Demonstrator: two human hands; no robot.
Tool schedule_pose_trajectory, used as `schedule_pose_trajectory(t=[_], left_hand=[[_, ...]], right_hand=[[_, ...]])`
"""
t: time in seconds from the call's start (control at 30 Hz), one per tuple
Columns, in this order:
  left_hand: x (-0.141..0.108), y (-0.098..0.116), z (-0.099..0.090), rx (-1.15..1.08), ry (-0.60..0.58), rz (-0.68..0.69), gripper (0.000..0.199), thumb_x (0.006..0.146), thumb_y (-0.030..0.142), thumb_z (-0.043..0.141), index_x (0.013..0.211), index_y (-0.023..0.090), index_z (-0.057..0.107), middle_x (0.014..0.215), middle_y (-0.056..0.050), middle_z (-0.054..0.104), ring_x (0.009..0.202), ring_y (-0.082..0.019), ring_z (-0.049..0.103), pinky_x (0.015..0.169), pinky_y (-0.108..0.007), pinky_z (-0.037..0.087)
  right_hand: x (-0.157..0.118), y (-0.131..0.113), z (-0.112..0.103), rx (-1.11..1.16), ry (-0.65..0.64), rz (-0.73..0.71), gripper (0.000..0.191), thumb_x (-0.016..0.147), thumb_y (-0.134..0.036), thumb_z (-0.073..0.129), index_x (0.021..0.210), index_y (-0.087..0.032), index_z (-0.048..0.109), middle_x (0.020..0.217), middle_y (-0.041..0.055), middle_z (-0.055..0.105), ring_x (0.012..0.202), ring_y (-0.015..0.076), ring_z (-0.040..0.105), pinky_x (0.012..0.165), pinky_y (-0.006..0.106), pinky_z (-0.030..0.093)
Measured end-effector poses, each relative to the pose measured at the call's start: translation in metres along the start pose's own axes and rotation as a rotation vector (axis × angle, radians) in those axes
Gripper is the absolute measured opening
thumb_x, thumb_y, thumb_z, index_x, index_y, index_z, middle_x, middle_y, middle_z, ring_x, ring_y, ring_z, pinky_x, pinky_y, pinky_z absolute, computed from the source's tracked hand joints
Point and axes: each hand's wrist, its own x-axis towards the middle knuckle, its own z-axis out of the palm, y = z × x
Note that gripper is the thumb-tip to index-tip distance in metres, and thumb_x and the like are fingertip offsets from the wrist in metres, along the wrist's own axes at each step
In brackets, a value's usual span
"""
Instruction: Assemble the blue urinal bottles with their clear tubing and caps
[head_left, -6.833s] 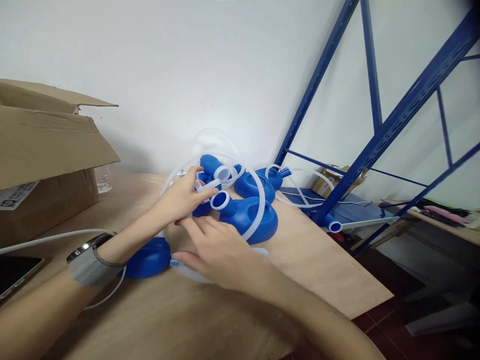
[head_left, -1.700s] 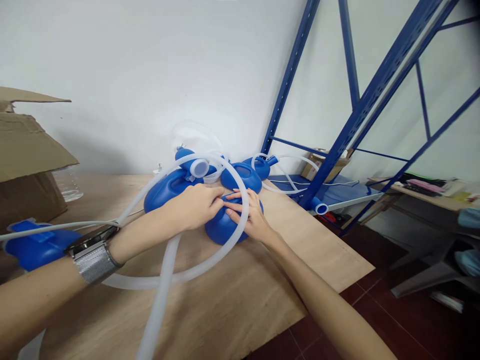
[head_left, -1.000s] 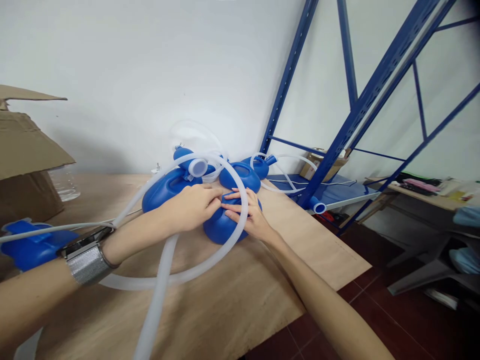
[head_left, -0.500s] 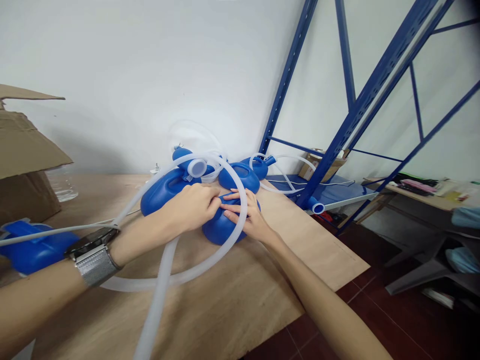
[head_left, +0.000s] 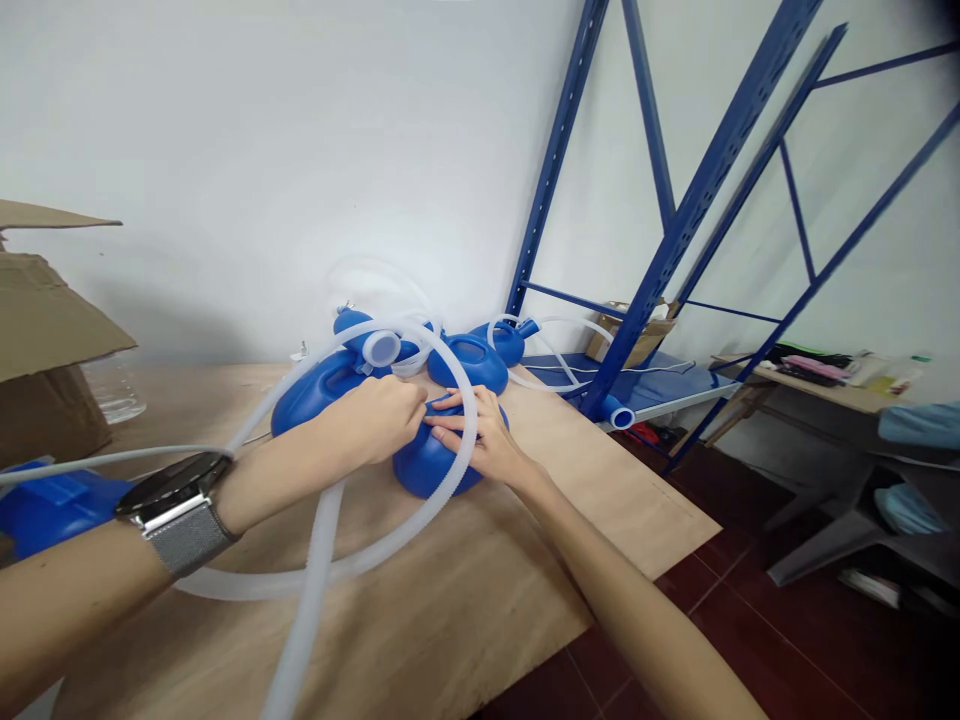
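Note:
My left hand, with a watch on its wrist, is closed at the left side of the nearest blue bottle; what its fingers pinch is hidden. Against the top and right side of that same bottle lies my right hand, its fingers spread apart. A translucent hose loops around the bottle and passes in front of my right hand. Just behind my left hand rests another blue bottle, and a white round cap shows above it.
More blue bottles stand behind on the wooden table. A cardboard box and a blue container are at the left. Blue shelving rises at the right, with a blue tube end at its post.
The whole view has shifted slightly, so the shelving and table sit further left. Both hands stay at the same bottle with nearly the same pose.

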Motion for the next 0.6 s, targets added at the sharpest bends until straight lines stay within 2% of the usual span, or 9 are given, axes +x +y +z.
schedule_pose_trajectory(t=[0.17, 0.23, 0.37, 0.47, 0.6], left_hand=[[0.003, -0.002, -0.015, -0.092, -0.108, -0.06, 0.041, 0.099, 0.022, 0.034, 0.081, 0.017, 0.071, 0.092, -0.012, 0.076, 0.079, -0.025, 0.072, 0.071, -0.032, 0.052], [0.005, -0.002, -0.018, -0.156, -0.165, -0.109, 0.041, 0.1, 0.026, 0.035, 0.084, 0.017, 0.072, 0.089, -0.01, 0.075, 0.077, -0.023, 0.071, 0.071, -0.03, 0.053], [0.013, -0.004, -0.015, -0.191, -0.217, -0.205, 0.038, 0.101, 0.036, 0.041, 0.101, 0.018, 0.074, 0.093, -0.011, 0.075, 0.078, -0.023, 0.071, 0.071, -0.03, 0.054], [0.018, -0.006, -0.011, -0.168, -0.255, -0.232, 0.04, 0.101, 0.04, 0.041, 0.101, 0.019, 0.075, 0.097, -0.011, 0.076, 0.084, -0.024, 0.072, 0.072, -0.03, 0.054], [0.02, -0.01, -0.009, -0.201, -0.279, -0.238, 0.041, 0.1, 0.039, 0.042, 0.096, 0.017, 0.076, 0.088, -0.011, 0.075, 0.079, -0.024, 0.071, 0.074, -0.031, 0.054]], right_hand=[[-0.003, -0.002, -0.001, -0.054, -0.009, -0.026, 0.024, 0.098, -0.037, 0.067, 0.119, -0.033, 0.079, 0.121, 0.0044, 0.074, 0.116, 0.027, 0.057, 0.102, 0.048, 0.048], [-0.004, -0.003, -0.001, -0.069, -0.018, -0.041, 0.025, 0.099, -0.035, 0.067, 0.122, -0.034, 0.078, 0.123, 0.004, 0.074, 0.115, 0.0269, 0.056, 0.1, 0.047, 0.047], [-0.004, -0.004, -0.001, -0.088, -0.015, -0.057, 0.024, 0.1, -0.036, 0.065, 0.119, -0.033, 0.079, 0.124, 0.0049, 0.073, 0.116, 0.0275, 0.056, 0.1, 0.048, 0.045], [-0.004, -0.006, 0.0, -0.102, -0.013, -0.043, 0.025, 0.101, -0.038, 0.063, 0.118, -0.032, 0.08, 0.124, 0.0053, 0.073, 0.117, 0.0274, 0.056, 0.101, 0.048, 0.044], [-0.003, -0.008, 0.001, -0.104, -0.008, -0.036, 0.026, 0.102, -0.04, 0.062, 0.12, -0.032, 0.079, 0.123, 0.0055, 0.073, 0.115, 0.0273, 0.057, 0.099, 0.047, 0.045]])
